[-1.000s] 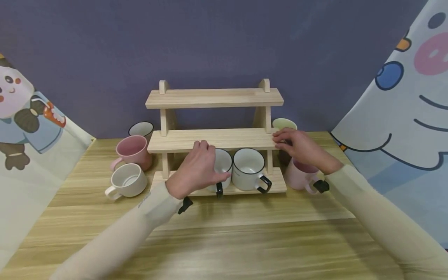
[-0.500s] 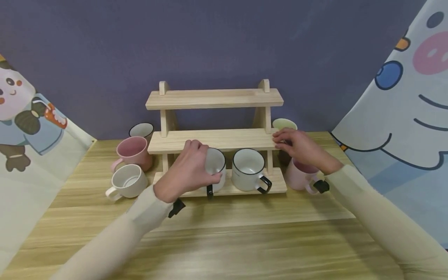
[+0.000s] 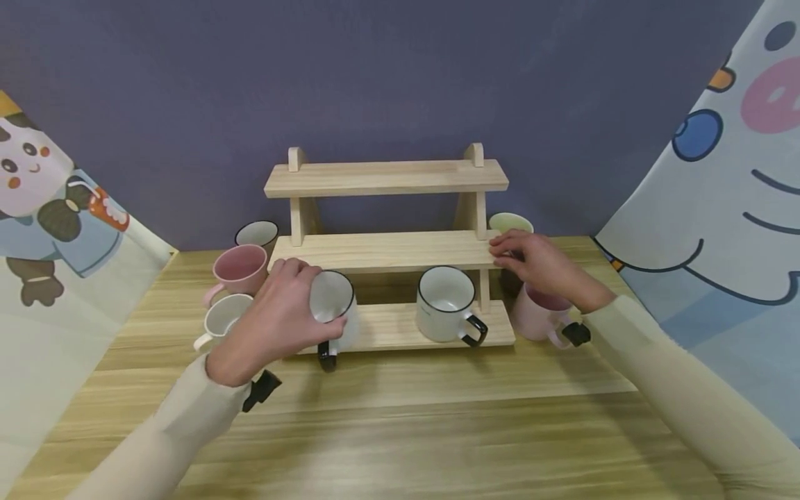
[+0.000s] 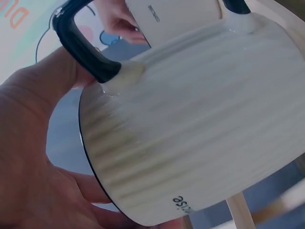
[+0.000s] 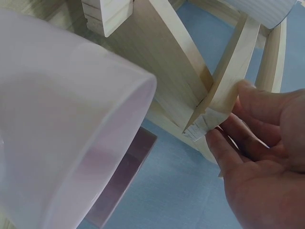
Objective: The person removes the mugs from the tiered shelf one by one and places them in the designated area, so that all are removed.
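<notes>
In the head view my left hand (image 3: 275, 319) grips the rim of a white mug (image 3: 330, 295) with a black rim and black handle, at the left part of the bottom shelf (image 3: 387, 326). The left wrist view shows the mug's ribbed wall (image 4: 190, 119) close up, thumb beside its handle. I cannot tell whether its base touches the board. A matching white mug (image 3: 439, 316) stands at the right of that shelf. My right hand (image 3: 531, 264) pinches the right end of the middle board of the wooden rack (image 3: 387, 250), plainly seen in the right wrist view.
Left of the rack stand a black-rimmed mug (image 3: 257, 232), a pink mug (image 3: 240, 271) and a white cup (image 3: 221, 319) partly behind my left hand. On the right are a light-pink mug (image 3: 531, 316) and a green-lined cup (image 3: 511, 222). A dark wall (image 3: 387, 83) rises behind.
My left hand has moved the white mug leftward along the bottom shelf, away from the matching mug, widening the gap between them. The right hand stays at the middle board's end.
</notes>
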